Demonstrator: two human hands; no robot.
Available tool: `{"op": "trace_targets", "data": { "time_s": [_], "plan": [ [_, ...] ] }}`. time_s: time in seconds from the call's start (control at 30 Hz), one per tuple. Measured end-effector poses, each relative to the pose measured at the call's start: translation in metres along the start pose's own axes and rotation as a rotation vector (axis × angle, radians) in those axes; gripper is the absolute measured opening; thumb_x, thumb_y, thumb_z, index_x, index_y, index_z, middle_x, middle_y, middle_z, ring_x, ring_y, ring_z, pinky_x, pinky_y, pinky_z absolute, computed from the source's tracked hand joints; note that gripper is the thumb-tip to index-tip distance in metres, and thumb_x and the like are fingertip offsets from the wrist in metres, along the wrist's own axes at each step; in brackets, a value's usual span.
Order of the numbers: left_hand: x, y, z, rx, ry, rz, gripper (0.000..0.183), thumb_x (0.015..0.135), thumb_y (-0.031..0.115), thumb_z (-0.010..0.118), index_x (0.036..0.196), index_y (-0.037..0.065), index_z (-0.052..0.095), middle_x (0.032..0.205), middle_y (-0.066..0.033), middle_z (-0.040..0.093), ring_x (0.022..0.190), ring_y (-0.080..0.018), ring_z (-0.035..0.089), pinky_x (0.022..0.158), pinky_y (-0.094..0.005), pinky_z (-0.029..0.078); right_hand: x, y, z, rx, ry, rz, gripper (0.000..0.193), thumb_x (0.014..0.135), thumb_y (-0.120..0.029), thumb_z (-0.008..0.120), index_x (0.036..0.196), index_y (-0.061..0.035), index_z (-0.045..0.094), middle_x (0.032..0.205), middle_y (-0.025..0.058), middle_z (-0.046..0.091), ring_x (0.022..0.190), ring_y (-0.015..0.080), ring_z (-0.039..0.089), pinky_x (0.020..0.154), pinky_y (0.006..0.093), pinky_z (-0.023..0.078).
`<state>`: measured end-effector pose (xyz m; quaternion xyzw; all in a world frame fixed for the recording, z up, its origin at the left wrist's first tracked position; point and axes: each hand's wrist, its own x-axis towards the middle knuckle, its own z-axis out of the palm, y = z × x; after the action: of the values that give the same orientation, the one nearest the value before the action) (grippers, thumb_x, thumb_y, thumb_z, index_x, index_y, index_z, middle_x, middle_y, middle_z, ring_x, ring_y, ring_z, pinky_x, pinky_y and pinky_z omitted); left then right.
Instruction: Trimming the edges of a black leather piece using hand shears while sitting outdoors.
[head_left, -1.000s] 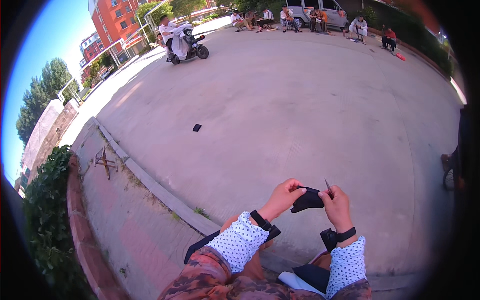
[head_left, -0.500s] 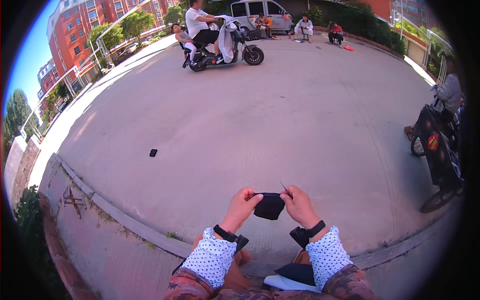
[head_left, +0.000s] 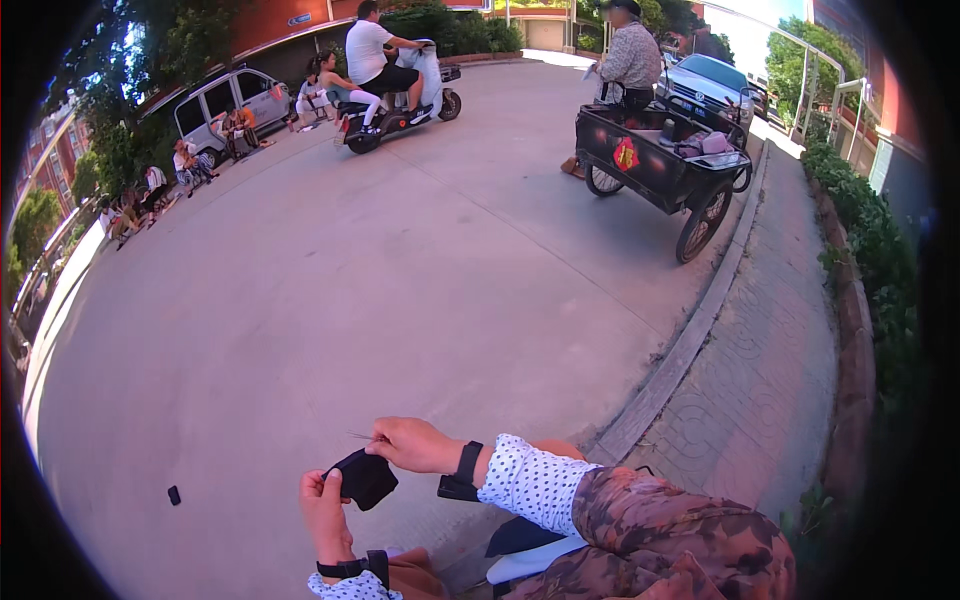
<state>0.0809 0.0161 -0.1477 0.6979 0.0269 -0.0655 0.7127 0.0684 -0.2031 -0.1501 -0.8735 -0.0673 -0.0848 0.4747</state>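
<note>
A small piece of black cloth is stretched between my two hands, just above the pavement. My left hand is closed, pinching its left edge between thumb and fingers. At its upper right corner my right hand is closed as well. A thin metal needle sticks out leftward from those right fingertips. Whether thread runs from it is too small to tell. Across my lap, below the right forearm, rest a white cloth and a dark cloth.
A black cargo tricycle stands at the right, a person behind it. Two people ride a scooter farther off. People sit near a silver van. A small black object lies on the pavement; a kerb runs along the right.
The view has swung to the right, bringing the tricycle and kerb fully in. The scooter has travelled rightward past the van. Both hands still hold the black cloth, now tilted.
</note>
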Motion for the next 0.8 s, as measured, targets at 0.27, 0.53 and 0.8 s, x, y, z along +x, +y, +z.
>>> {"op": "trace_targets", "data": {
  "time_s": [0.27,0.53,0.8],
  "plan": [
    [-0.012,0.0,-0.002,-0.074,0.018,-0.05,0.012,0.094,0.01,0.067,0.094,0.009,0.055,0.081,-0.0008,0.06,0.068,-0.0084,0.056,0.058,-0.0222,0.046,-0.007,0.0,0.007,0.065,0.011,0.073,0.024,0.094,-0.027,0.064,0.093,-0.0023,0.063,0.092,0.0192,0.067,0.09,0.0379,0.065,0.078,0.0445,0.051],
    [0.011,0.007,0.009,-0.48,-0.191,-0.156,0.011,0.095,0.009,0.067,0.099,0.01,0.058,0.09,-0.0008,0.064,0.077,-0.0101,0.061,0.067,-0.0279,0.049,0.01,0.005,-0.02,0.434,-0.012,0.246,0.026,0.097,-0.026,0.064,0.091,-0.0011,0.061,0.077,0.0015,0.06,0.072,0.0098,0.055,0.066,0.0273,0.046],
    [0.001,0.002,-0.008,-0.518,-0.112,-0.141,0.012,0.093,0.005,0.066,0.1,0.009,0.057,0.092,-0.0015,0.064,0.079,-0.0103,0.061,0.071,-0.0278,0.049,0.009,-0.003,-0.004,0.505,-0.081,0.382,0.029,0.098,-0.032,0.062,0.092,-0.004,0.06,0.077,-0.0009,0.058,0.07,0.0073,0.05,0.066,0.0257,0.042]
  ]
}}
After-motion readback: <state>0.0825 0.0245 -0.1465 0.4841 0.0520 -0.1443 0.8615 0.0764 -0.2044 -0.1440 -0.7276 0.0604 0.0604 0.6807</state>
